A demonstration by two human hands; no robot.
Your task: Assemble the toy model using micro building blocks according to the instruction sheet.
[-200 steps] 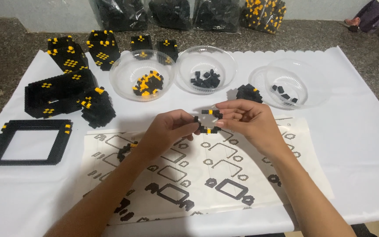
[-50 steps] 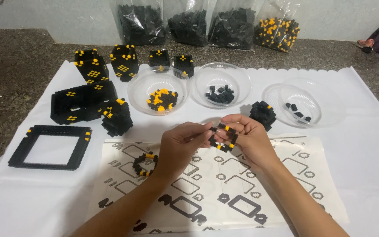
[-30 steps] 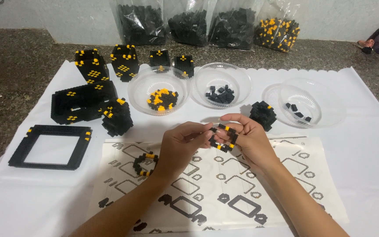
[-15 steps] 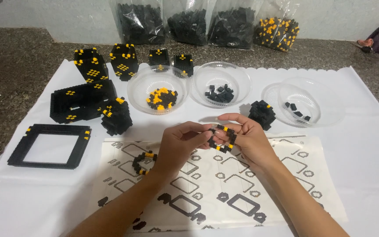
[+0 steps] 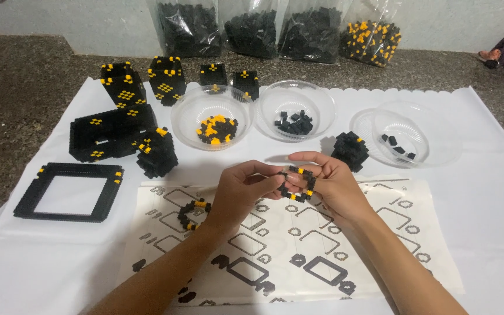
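- Two hands meet over the printed sheet (image 5: 322, 245), left hand (image 5: 241, 192) and right hand (image 5: 328, 185) both pinched onto one small black-and-yellow brick ring (image 5: 296, 184), held up off the surface between them
- left fingertips closed on the ring's near-left edge, right fingers curled round its far side; neither hand open
- ring looks light, rigid but brittle: tiny studded bricks, likely to pop apart if squeezed or twisted; best grip is on opposite outer edges, not the joints
- second small ring (image 5: 193, 213) lies on the sheet just left of the left wrist
- beyond the hands: bowl of yellow and black bricks (image 5: 214, 129), bowl of black bricks (image 5: 294, 123), black block (image 5: 350, 150) close to the right hand
- far left: square black frame (image 5: 68, 192)
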